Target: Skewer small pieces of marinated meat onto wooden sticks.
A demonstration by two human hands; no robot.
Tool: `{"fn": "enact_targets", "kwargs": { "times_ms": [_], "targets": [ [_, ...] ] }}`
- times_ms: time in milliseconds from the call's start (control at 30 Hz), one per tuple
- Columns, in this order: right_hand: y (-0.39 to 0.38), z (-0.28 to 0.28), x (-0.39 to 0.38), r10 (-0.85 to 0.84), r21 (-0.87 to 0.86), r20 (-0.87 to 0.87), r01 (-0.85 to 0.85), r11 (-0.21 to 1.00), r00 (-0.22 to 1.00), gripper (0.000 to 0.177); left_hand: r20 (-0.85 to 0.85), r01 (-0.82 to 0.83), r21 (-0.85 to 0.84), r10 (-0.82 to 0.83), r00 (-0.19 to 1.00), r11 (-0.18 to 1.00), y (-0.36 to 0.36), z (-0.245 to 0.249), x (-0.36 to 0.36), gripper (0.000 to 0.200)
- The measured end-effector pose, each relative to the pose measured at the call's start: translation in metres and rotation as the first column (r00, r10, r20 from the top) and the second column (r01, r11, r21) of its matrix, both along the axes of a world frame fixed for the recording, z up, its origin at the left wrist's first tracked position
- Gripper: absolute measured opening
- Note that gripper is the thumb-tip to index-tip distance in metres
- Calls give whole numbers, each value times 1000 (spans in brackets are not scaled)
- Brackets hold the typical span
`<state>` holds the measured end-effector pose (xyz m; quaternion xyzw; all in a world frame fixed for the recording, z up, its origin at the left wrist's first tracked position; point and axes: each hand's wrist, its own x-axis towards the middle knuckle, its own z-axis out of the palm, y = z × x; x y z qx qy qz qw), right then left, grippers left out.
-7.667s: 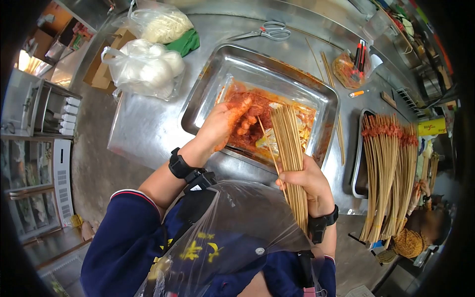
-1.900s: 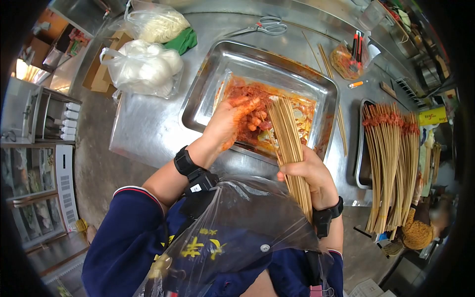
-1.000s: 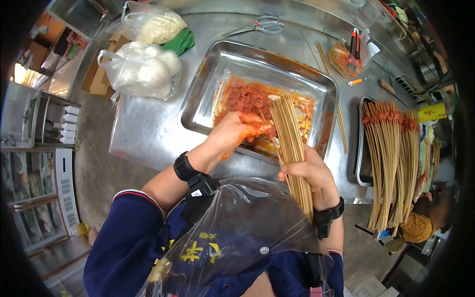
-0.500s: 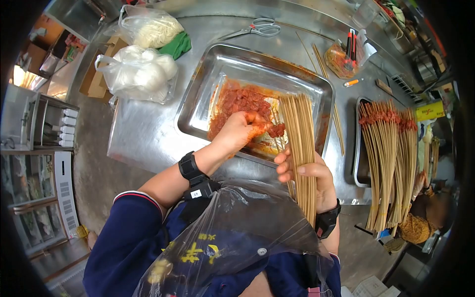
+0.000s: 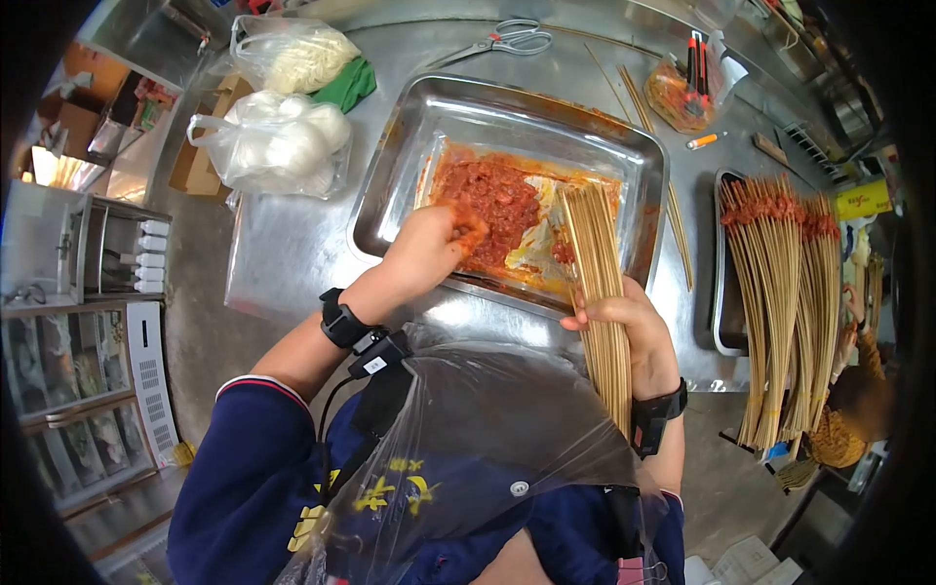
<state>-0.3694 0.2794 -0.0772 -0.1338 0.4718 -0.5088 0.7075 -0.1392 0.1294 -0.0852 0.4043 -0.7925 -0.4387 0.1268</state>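
My right hand (image 5: 634, 327) is wrapped round a thick bundle of bamboo skewers (image 5: 606, 341), whose upper ends lean over the right part of a metal tray (image 5: 390, 146). Red marinated meat (image 5: 497, 200) lies in the tray's middle, with oily sauce smeared beside it. A bit of meat (image 5: 563, 252) shows at the bundle's left side. My left hand (image 5: 434, 244) is at the left edge of the meat, its sauce-stained fingers curled together. What those fingers hold, if anything, is hidden.
Scissors (image 5: 517, 37) lie behind the tray, loose skewers (image 5: 673, 219) to its right. Bagged white items (image 5: 283, 146) stand at left. A second tray (image 5: 723, 322) at right carries skewers with meat (image 5: 770, 292). Another person's hand (image 5: 853, 304) shows at far right.
My left hand has moved left, from beside the skewers to the meat's left edge. My right hand still holds the bundle. The view has shifted slightly.
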Motion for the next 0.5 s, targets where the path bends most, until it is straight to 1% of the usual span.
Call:
{"fn": "enact_targets", "kwargs": {
  "times_ms": [33,133,267,300,367,500],
  "targets": [
    [0,1,0,-5,10,-11,5,1000,1000,54,64,55,-135,-47,997,989,1,-3,-3,17],
    [1,8,0,-17,29,-26,17,999,1000,56,151,254,-385,-211,966,887,3,-3,-18,21],
    [4,9,-2,2,18,-37,-1,1000,999,56,451,448,-385,-259,854,807,13,4,-37,10],
    [4,10,-4,15,10,-37,-14,1000,999,56,499,493,-416,-261,826,764,13,-4,-37,9],
    [6,13,-5,35,-1,-36,-35,999,999,55,508,525,-425,-286,812,737,12,-6,-39,10],
    [4,9,-1,63,25,-125,-60,998,990,52,536,565,-443,-299,789,696,15,-8,-39,13]
  ]
}}
